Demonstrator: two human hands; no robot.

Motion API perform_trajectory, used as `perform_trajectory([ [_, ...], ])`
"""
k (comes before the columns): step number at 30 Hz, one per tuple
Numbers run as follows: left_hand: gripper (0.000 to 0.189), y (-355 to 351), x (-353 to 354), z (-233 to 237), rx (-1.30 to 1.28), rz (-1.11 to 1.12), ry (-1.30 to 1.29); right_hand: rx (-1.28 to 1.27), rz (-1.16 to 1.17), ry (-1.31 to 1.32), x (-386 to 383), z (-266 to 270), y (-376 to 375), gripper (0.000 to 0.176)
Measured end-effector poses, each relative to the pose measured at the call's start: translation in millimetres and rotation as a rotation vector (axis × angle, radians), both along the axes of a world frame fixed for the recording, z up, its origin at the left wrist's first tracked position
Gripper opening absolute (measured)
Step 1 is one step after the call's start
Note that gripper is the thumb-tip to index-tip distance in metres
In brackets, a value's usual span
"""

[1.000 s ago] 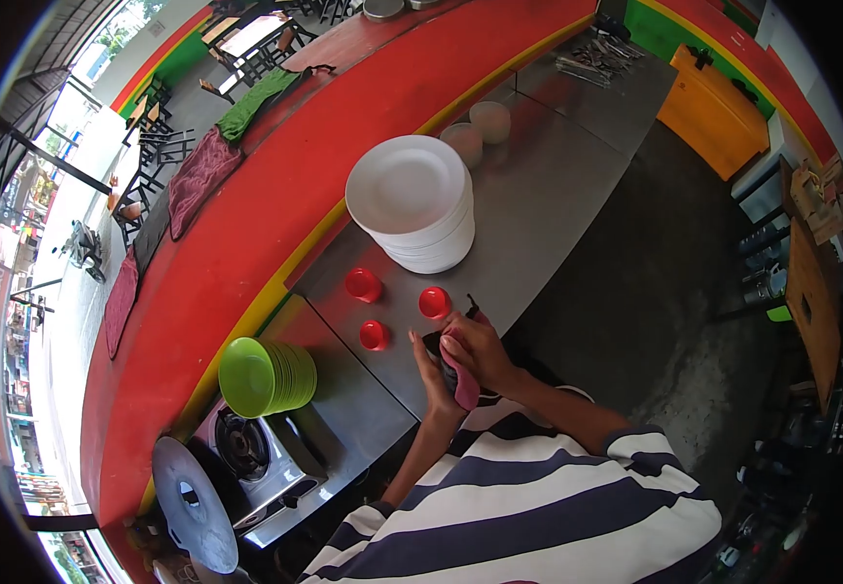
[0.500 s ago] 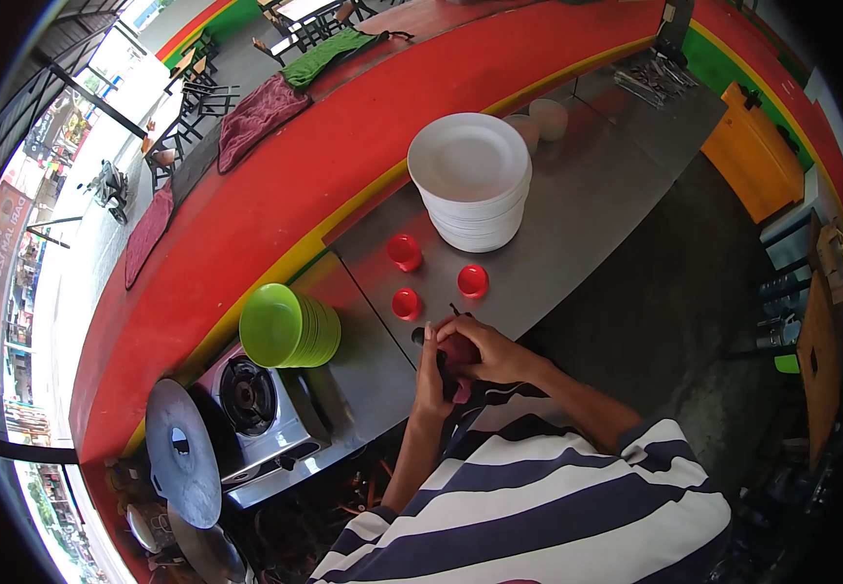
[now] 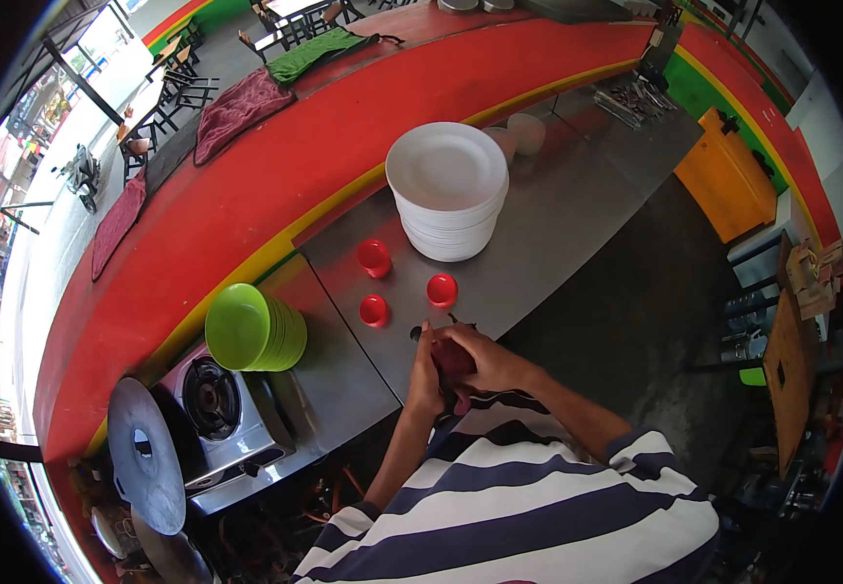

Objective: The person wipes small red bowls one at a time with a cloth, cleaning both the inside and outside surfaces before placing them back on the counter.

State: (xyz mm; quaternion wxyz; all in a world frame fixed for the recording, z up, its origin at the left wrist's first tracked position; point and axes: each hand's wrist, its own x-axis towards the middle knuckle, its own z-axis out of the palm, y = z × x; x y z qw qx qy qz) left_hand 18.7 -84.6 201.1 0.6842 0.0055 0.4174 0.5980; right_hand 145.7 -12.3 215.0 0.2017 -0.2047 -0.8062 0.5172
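In front of my striped shirt, both hands meet near the edge of the steel counter. My left hand (image 3: 425, 382) is closed around a dark object whose black rounded end (image 3: 416, 333) shows by the fingertips; its kind is hidden. My right hand (image 3: 491, 360) is closed on a dark red cloth (image 3: 454, 358), bunched between the two palms. A thin dark tip sticks out above the right fingers. Just beyond my hands stand three small red cups, the nearest red cup (image 3: 442, 290) to the right of the others.
A tall stack of white plates (image 3: 450, 229) stands behind the cups. Green bowls (image 3: 285, 336) are stacked at left, beside a gas stove (image 3: 212, 399) and a round metal lid (image 3: 144, 453). Cutlery (image 3: 633, 102) lies at the far end. A red wall (image 3: 343, 146) borders the counter.
The view has shifted, so the counter and its things appear further left. My hands keep hold of the cloth and dark object, with only slight finger movement.
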Motion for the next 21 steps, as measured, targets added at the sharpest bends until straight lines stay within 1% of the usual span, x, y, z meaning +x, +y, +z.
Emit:
perform_trajectory([
  [2,0.067,0.8,-4.9,2.9,0.001,-0.059,0.010,-0.026,-0.009,-0.086,-0.2,2.4,4.0,0.061],
  [3,0.069,0.9,-6.9,3.9,0.002,-0.084,0.018,-0.036,-0.051,-0.044,-1.4,-3.9,2.3,0.062],
  [5,0.067,1.6,-6.3,3.8,0.034,-0.013,0.029,-0.053,-0.127,0.045,-5.0,-24.2,-2.7,0.064],
  [6,0.066,2.5,-6.1,3.4,0.050,0.024,0.036,-0.083,-0.116,0.046,-6.8,-26.9,-4.1,0.064],
  [8,0.067,4.2,-1.6,-3.1,0.048,0.030,0.205,-0.144,-0.100,0.047,-10.6,-29.9,-5.2,0.064],
  [9,0.067,3.7,-0.8,-6.0,0.044,0.028,0.290,-0.129,-0.060,0.060,-11.1,-27.5,-4.8,0.064],
  [11,0.069,3.7,-3.0,-10.1,0.016,0.002,0.261,-0.090,0.016,0.080,-6.8,-19.0,-0.7,0.064],
  [14,0.069,7.2,-0.7,-16.6,-0.029,0.000,0.199,-0.028,0.062,0.071,-2.4,-12.6,6.7,0.064],
  [17,0.068,5.4,-2.5,-15.1,-0.109,-0.014,0.182,-0.120,-0.025,-0.019,-0.7,-22.7,6.1,0.063],
  [18,0.067,3.5,-4.0,-14.7,-0.140,-0.022,0.187,-0.097,-0.064,0.009,-2.3,-27.1,3.0,0.063],
  [20,0.065,0.8,-2.8,-22.1,-0.057,0.022,0.209,-0.054,-0.152,0.073,-6.9,-37.9,-7.6,0.062],
  [21,0.064,0.2,-2.4,-27.5,-0.014,0.038,0.220,-0.087,-0.155,0.085,-9.5,-43.0,-10.6,0.062],
])
